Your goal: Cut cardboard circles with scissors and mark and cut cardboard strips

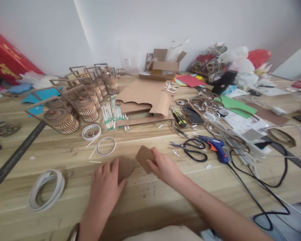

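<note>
Both hands are down at the near edge of the desk point(145, 201). The left hand point(105, 182) lies palm down with fingers stretched out, its grip wide and flat. It presses on the flat cardboard piece point(126, 166), which lies on the wood partly under the fingertips and pokes out ahead of them. The right hand point(164, 167) comes in from the right with its grip closed on the small cardboard piece point(143, 154), the fingers pinching its right-hand edge. That piece is tilted up off the desk, and its lower corner is touching or just over the flat piece, I cannot tell which.

Just right of that hand lie black-handled scissors point(194, 149). Beside them is a blue glue gun point(215, 147) with an orange trigger, its black cable point(266, 182) looping off toward the right. Ahead of the left hand lies a thin white tape roll point(105, 146), with a second tape roll point(91, 131) just behind it. A bigger white roll point(46, 194) sits well off to the left.

Further back on the left stands a cluster of woven baskets point(62, 120) with lids and frame handles. Next to them is a row of wrapped chopsticks point(114, 115), then a stack of cardboard sheets point(145, 97), with an open cardboard box point(163, 65) behind by the wall. Right of the sheets, a yellow-and-black utility knife point(179, 118) and a dark phone point(193, 115) lie among brown rings and strips, with green paper point(237, 106) beyond
</note>
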`<state>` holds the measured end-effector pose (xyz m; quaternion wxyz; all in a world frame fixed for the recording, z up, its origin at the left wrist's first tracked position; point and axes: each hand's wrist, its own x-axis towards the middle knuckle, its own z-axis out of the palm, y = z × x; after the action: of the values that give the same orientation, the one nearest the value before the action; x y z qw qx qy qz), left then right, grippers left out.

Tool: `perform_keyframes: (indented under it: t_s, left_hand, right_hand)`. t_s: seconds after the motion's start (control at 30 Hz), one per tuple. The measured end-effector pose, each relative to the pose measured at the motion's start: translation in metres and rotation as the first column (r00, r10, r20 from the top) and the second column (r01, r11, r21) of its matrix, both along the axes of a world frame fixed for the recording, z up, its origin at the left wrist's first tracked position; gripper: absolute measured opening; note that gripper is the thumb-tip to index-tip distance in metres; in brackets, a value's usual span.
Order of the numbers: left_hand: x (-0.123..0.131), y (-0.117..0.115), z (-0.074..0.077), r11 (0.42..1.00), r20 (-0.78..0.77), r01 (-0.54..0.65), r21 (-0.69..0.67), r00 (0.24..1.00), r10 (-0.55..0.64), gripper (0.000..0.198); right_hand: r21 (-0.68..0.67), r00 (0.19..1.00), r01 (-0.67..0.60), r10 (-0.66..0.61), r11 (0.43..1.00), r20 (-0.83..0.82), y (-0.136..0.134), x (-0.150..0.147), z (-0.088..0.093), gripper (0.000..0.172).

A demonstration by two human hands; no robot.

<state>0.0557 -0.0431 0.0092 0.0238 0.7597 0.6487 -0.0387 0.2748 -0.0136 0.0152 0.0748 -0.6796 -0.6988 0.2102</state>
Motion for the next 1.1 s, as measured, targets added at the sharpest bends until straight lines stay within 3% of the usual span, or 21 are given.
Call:
perform_keyframes:
  t_s: [0.07, 0.13, 0.23, 0.33, 0.4, 0.47, 0.53, 0.6, 0.67, 0.73, 0.77, 0.93, 1.1]
  left_hand:
    - [-0.002, 0.0, -0.004, 0.999, -0.005, 0.023, 0.036, 1.0, -0.023, 0.056]
    - [-0.003, -0.001, -0.009, 0.994, 0.02, 0.047, 0.1, 0.999, -0.05, 0.054]
    - [0.004, -0.001, -0.013, 0.972, 0.176, 0.11, 0.207, 0.973, -0.148, 0.05]
    - [0.02, 0.0, -0.009, 0.961, 0.405, 0.138, 0.241, 0.885, -0.229, 0.05]
    - [0.033, 0.0, 0.0, 0.98, 0.556, 0.151, 0.129, 0.807, -0.198, 0.044]
    - [0.046, -0.001, 0.008, 0.969, 0.67, 0.232, -0.081, 0.733, -0.12, 0.029]
    - [0.054, -0.001, 0.014, 0.92, 0.7, 0.303, -0.25, 0.713, -0.044, 0.02]
    - [0.059, 0.0, 0.016, 0.891, 0.675, 0.31, -0.332, 0.738, -0.005, 0.017]
    - [0.059, 0.001, 0.016, 0.89, 0.629, 0.277, -0.362, 0.777, 0.013, 0.016]
    - [0.059, 0.002, 0.017, 0.893, 0.58, 0.236, -0.383, 0.814, 0.033, 0.017]
    - [0.058, 0.002, 0.018, 0.894, 0.558, 0.215, -0.394, 0.829, 0.046, 0.017]
    - [0.055, 0.002, 0.023, 0.895, 0.545, 0.166, -0.414, 0.833, 0.098, 0.019]
    - [0.041, -0.002, 0.026, 0.908, 0.634, 0.154, -0.39, 0.76, 0.144, 0.023]
  right_hand:
    - [-0.021, 1.0, 0.0, 0.0, 1.0, -0.011, -0.006, 0.007, -0.004, 0.016]
    - [-0.005, 0.996, 0.082, -0.082, 0.997, 0.029, -0.003, 0.028, -0.002, 0.012]
    - [0.055, 0.971, 0.212, -0.217, 0.976, 0.101, 0.0, 0.063, 0.009, 0.018]
    - [0.04, 0.993, 0.113, -0.114, 0.993, 0.036, -0.019, 0.069, 0.018, 0.019]
    - [-0.003, 0.984, -0.112, 0.111, 0.994, -0.138, -0.04, 0.056, 0.019, 0.019]
    - [0.011, 0.943, -0.237, 0.233, 0.971, -0.239, -0.058, 0.042, 0.016, 0.015]
    - [0.033, 0.933, -0.24, 0.24, 0.97, -0.268, -0.065, 0.037, 0.013, 0.01]
    - [0.026, 0.937, -0.208, 0.207, 0.978, -0.282, -0.06, 0.048, 0.011, 0.01]
    - [0.028, 0.962, -0.172, 0.174, 0.985, -0.211, -0.046, 0.072, 0.009, 0.007]
    - [0.154, 0.991, -0.093, 0.077, 0.984, 0.108, -0.029, 0.104, 0.007, 0.014]
    - [0.179, 0.984, -0.07, 0.038, 0.981, 0.176, -0.021, 0.121, 0.005, 0.016]
    - [0.147, 0.959, -0.108, 0.064, 0.983, 0.276, -0.001, 0.178, -0.002, 0.033]
    - [0.22, 0.954, -0.122, 0.054, 0.968, 0.294, -0.014, 0.19, 0.01, 0.035]
